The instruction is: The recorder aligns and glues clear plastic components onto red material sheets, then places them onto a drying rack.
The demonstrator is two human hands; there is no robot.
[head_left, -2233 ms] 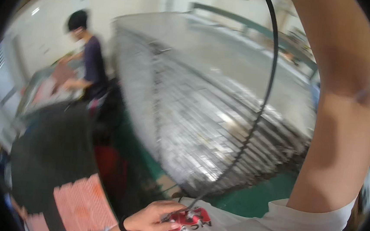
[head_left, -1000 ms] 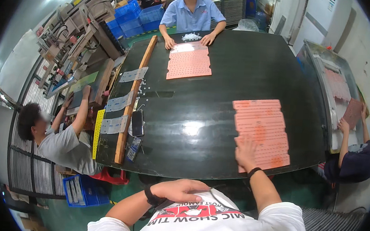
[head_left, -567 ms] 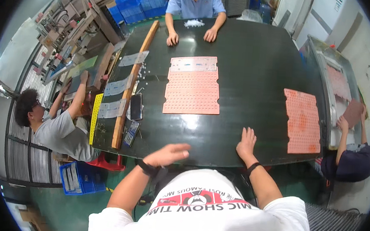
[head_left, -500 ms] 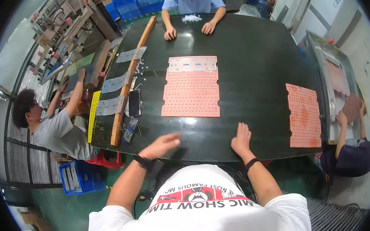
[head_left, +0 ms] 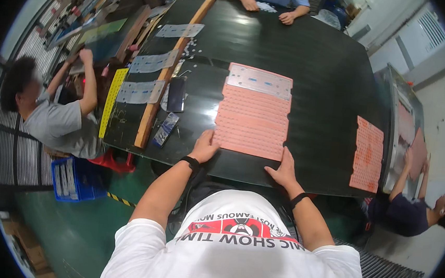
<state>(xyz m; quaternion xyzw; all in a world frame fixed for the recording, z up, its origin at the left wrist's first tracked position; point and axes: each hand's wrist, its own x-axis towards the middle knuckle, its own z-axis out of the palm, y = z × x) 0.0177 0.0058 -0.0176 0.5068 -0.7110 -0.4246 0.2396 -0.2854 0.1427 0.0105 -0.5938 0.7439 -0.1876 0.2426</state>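
A pink perforated board (head_left: 252, 123) with notched side edges lies flat on the dark table in front of me. Across its far end rests a pale printed sheet (head_left: 260, 81) with small blue marks. My left hand (head_left: 204, 147) is at the board's near left corner, fingers stretched along the edge. At the near right corner, the fingertips of my right hand (head_left: 284, 168) meet the edge, with the thumb spread out to the left. Neither hand is closed around the board. Whether any fingertips reach under it is hidden.
A wooden bar (head_left: 175, 72) runs along the table's left side, crossed by several pale sheets (head_left: 147, 64). Beside it lie a phone (head_left: 176, 94) and a small blue packet (head_left: 166, 129). Another pink board (head_left: 367, 155) lies at right. Other people work at left, right and far side.
Both hands have come to the near corners of the pink board; before, they were apart from it. My view has shifted, so the table's things sit elsewhere in the picture.
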